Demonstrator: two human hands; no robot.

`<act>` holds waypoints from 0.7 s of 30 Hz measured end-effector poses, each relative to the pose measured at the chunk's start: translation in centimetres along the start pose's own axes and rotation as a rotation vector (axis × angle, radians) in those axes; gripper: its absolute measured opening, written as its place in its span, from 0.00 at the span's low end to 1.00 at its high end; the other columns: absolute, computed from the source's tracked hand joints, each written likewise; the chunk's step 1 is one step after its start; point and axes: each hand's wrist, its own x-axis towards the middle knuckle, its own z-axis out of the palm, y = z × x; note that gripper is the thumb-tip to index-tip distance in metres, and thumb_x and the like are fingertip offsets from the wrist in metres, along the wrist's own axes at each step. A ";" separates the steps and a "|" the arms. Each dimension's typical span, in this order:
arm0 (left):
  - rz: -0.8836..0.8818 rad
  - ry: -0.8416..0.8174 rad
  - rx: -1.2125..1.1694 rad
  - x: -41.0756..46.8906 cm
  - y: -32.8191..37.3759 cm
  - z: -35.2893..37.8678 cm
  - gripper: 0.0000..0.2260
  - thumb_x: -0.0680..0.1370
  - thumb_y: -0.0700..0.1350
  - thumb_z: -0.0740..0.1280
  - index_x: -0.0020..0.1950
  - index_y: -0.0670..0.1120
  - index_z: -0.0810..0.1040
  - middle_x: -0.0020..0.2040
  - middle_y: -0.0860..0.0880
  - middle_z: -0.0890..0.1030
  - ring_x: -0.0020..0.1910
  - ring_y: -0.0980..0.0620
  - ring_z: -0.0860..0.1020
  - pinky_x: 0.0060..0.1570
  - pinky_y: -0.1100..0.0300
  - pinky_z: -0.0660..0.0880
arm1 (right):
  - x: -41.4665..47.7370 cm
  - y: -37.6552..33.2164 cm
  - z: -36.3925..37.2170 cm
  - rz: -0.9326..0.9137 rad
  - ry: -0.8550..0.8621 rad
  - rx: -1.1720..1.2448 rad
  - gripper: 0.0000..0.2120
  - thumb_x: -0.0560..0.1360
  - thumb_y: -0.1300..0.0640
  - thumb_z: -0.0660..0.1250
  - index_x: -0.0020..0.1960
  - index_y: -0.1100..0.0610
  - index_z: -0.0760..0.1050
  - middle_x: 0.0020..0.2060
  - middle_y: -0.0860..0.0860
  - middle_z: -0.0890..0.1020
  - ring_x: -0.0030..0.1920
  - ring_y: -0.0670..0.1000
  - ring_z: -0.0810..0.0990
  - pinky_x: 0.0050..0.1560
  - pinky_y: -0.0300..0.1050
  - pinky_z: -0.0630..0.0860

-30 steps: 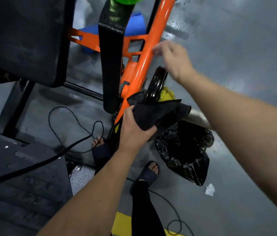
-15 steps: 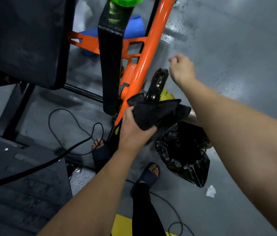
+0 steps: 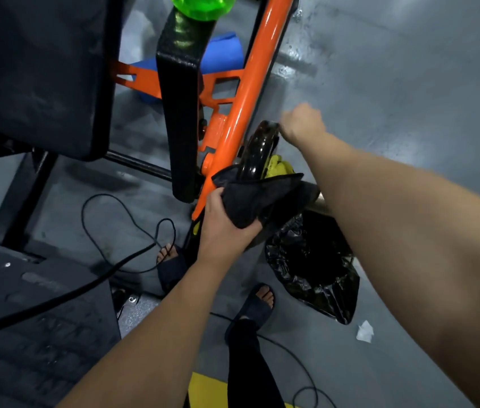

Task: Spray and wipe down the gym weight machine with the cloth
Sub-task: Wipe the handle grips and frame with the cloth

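Gripping the bunched dark cloth [image 3: 257,198], the left hand [image 3: 227,225] sits at the lower end of the orange frame tube [image 3: 250,92], fingers closed around the fabric, which drapes over the foot of the black curved handle [image 3: 259,148]. That handle runs up and away from the cloth. Farther along it, the right hand [image 3: 302,123] is curled at its top end; whether it actually grips is unclear. The left hand is therefore nearer for wiping upward along the handle.
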 end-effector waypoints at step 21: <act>-0.009 0.025 0.003 -0.2 -0.3 0.4 0.34 0.64 0.52 0.78 0.66 0.52 0.69 0.63 0.51 0.74 0.65 0.53 0.75 0.63 0.47 0.77 | -7.4 2.6 3.1 -0.740 -0.089 0.293 0.04 0.77 0.49 0.66 0.49 0.46 0.80 0.58 0.49 0.79 0.68 0.49 0.72 0.71 0.40 0.63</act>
